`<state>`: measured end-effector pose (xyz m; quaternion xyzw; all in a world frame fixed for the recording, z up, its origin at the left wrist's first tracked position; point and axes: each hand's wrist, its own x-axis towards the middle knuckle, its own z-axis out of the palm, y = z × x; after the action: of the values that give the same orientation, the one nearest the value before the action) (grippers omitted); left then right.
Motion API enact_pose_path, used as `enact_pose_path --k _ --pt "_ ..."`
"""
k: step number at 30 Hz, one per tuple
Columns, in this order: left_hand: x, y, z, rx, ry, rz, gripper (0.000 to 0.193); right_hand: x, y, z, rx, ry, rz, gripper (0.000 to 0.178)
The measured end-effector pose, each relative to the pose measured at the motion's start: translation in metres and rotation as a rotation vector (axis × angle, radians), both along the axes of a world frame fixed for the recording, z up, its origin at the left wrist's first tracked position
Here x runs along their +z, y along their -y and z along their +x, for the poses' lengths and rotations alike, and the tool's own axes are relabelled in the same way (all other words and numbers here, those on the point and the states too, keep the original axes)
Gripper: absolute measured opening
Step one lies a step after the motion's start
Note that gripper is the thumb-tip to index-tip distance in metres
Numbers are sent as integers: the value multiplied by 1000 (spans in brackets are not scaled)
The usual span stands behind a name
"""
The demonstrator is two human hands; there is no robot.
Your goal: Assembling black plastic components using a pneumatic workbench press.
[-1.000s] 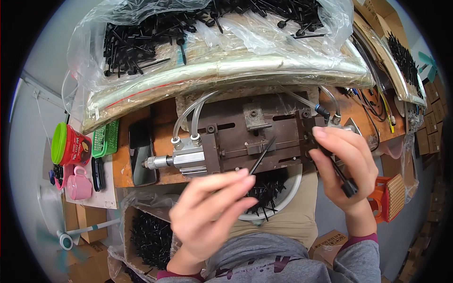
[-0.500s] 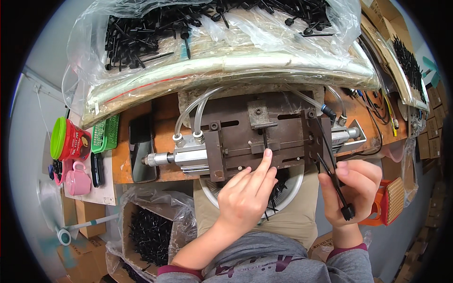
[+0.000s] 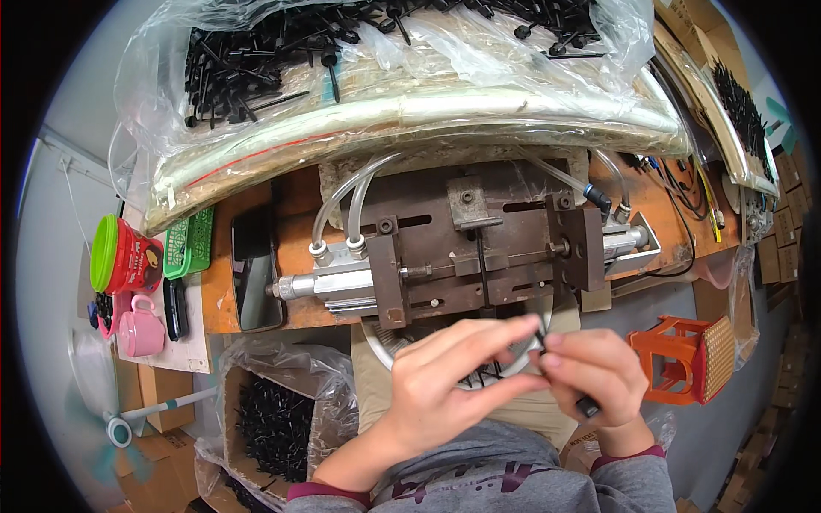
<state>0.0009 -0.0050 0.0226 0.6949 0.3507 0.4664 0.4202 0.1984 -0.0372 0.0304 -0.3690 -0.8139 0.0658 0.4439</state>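
Where half a second ago apart, left hand and right hand now together, pinching black pin.

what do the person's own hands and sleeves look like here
Both hands are bare: the left hand and right hand wear no gloves, rings or watch that show. The grey sleeves end in dark maroon cuffs at the wrists.

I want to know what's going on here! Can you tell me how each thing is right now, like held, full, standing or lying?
Left hand: fingers pinching a thin black pin.
Right hand: closed on the black pin.
Metal press: lying on the bench, one pin upright in its slot.
Clear bag: open, full of black pins.
Pink cup: standing upright.
Orange stool: tipped on its side.
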Motion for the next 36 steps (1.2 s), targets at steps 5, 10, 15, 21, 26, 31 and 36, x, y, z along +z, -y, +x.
enact_pose_path --k 5,10,15,21,26,31,36 --pt "-4 1 -6 -14 46 -52 37 2 -3 -4 47 38 -63 35" --pt "-13 1 -9 191 -284 331 34 1 2 0 -65 -41 -106 34" --pt "-25 -4 -5 174 -686 501 28 1 2 0 -133 -92 -67 43" --pt "-13 -11 0 146 -825 514 25 5 -1 -4 -98 -228 -131 60" --pt "-8 -11 -2 130 -863 486 26 -1 -2 -5 -79 -195 -171 38" --pt "44 -41 -23 33 -691 386 30 -4 -7 -9 -105 3 -169 31" --pt "86 -130 -45 544 -658 593 11 -9 -11 -18 -140 224 -263 24"
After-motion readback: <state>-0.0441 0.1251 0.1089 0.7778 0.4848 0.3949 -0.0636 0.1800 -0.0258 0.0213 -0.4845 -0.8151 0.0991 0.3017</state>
